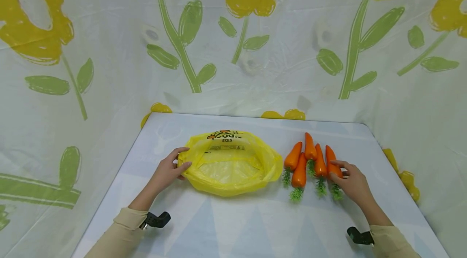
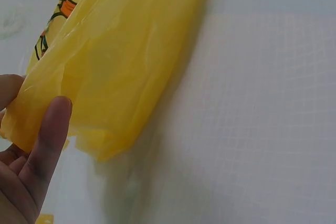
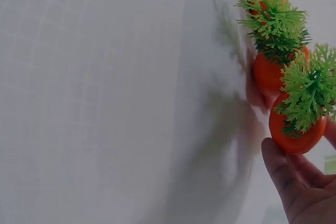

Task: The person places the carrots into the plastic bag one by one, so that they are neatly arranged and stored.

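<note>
A yellow plastic bag (image 1: 231, 187) lies on the table with its mouth spread wide and dark print on its far inner side. My left hand (image 1: 168, 171) pinches the bag's left rim; in the left wrist view the thumb (image 2: 51, 135) lies over the yellow film. To the right of the bag lie several orange toy carrots with green leafy tops. My right hand (image 1: 353, 181) grips the rightmost carrot (image 1: 331, 160) near its leafy end, thumb on the near side and fingers over the far side. In the right wrist view this carrot (image 3: 294, 142) sits against the thumb.
Left of the gripped carrot, the other carrots, such as one (image 1: 299, 173) with its top toward me, lie close together. The pale table (image 1: 233, 229) has a triangle pattern. Flower-printed curtains (image 1: 284, 75) surround it at the back and sides.
</note>
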The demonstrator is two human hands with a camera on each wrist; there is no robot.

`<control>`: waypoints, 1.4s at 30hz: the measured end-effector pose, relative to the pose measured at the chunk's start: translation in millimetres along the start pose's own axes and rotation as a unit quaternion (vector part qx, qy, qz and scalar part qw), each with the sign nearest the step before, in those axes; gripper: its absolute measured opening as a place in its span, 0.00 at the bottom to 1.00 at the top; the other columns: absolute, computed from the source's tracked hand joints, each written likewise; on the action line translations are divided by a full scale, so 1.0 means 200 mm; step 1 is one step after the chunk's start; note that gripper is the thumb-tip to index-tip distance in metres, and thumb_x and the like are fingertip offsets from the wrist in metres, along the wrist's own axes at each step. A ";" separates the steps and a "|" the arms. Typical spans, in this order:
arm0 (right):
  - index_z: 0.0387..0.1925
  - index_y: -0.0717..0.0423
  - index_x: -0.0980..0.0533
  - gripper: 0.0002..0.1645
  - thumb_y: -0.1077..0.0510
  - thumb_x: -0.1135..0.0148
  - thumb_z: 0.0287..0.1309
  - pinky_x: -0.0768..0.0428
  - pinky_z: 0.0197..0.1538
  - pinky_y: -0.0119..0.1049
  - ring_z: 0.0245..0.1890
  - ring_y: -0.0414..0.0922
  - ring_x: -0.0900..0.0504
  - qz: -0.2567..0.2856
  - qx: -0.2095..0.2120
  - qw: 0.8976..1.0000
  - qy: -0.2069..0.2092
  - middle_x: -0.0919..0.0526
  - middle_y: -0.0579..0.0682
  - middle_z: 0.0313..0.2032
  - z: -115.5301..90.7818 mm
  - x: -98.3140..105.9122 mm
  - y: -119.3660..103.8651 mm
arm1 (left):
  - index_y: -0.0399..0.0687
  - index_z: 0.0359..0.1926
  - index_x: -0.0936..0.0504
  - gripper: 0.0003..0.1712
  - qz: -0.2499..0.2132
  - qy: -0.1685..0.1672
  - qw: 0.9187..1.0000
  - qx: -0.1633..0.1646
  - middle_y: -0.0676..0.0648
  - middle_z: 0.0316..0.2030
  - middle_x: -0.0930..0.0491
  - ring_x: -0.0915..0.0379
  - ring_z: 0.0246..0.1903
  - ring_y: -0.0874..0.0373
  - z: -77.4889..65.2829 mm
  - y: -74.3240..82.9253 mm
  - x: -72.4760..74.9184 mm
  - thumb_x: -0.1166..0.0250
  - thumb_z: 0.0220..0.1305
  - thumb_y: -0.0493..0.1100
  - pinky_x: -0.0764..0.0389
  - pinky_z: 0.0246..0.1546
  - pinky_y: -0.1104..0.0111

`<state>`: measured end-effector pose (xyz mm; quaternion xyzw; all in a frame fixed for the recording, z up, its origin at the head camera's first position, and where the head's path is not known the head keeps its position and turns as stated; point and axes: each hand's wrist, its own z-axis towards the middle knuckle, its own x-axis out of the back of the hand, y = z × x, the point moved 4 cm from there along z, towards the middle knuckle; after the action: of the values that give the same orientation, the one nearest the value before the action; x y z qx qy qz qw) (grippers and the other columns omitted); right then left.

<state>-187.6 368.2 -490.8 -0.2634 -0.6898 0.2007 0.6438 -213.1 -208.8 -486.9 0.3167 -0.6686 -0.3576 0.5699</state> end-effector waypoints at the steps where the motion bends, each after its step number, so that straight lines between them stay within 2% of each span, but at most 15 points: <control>1: 0.68 0.61 0.30 0.33 0.46 0.40 0.70 0.16 0.46 0.55 0.54 0.68 0.28 0.002 0.000 1.000 0.000 0.33 0.72 0.62 0.00 0.00 0.00 | 0.48 0.72 0.34 0.32 -0.002 0.000 1.000 0.001 0.34 0.55 0.28 0.18 0.32 0.53 0.00 0.00 0.00 0.34 0.71 0.42 0.13 0.30 0.63; 15: 0.69 0.61 0.31 0.34 0.44 0.41 0.72 0.16 0.47 0.56 0.56 0.67 0.27 0.024 0.011 1.000 0.001 0.32 0.69 0.63 -0.01 0.01 -0.04 | 0.48 0.74 0.36 0.34 -0.021 -0.005 1.000 -0.011 0.33 0.58 0.30 0.18 0.35 0.53 -0.02 0.00 0.01 0.34 0.71 0.40 0.13 0.33 0.61; 24: 0.69 0.60 0.31 0.35 0.43 0.41 0.72 0.16 0.47 0.55 0.56 0.67 0.27 0.025 0.013 1.000 0.007 0.32 0.68 0.64 -0.01 0.02 -0.05 | 0.48 0.74 0.36 0.36 -0.029 -0.005 0.999 -0.017 0.34 0.56 0.29 0.18 0.37 0.51 -0.01 -0.01 0.01 0.33 0.70 0.39 0.13 0.33 0.61; 35: 0.70 0.58 0.31 0.35 0.42 0.42 0.72 0.17 0.50 0.56 0.58 0.66 0.28 0.040 0.018 0.999 0.008 0.32 0.67 0.65 -0.01 0.02 -0.09 | 0.46 0.76 0.38 0.39 -0.033 -0.012 0.999 -0.020 0.32 0.67 0.34 0.18 0.38 0.51 -0.02 0.00 0.01 0.33 0.69 0.39 0.13 0.34 0.61; 42: 0.70 0.58 0.31 0.35 0.42 0.42 0.72 0.17 0.50 0.55 0.57 0.65 0.28 0.051 0.014 0.999 0.008 0.32 0.67 0.66 -0.01 0.01 -0.11 | 0.46 0.77 0.40 0.40 -0.032 -0.014 0.999 -0.010 0.34 0.68 0.34 0.19 0.38 0.52 -0.01 0.00 0.01 0.33 0.70 0.39 0.13 0.34 0.63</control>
<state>-187.2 351.6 -474.9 -0.2904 -0.6678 0.2407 0.6417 -210.7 -210.2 -485.1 0.3267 -0.6627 -0.3867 0.5518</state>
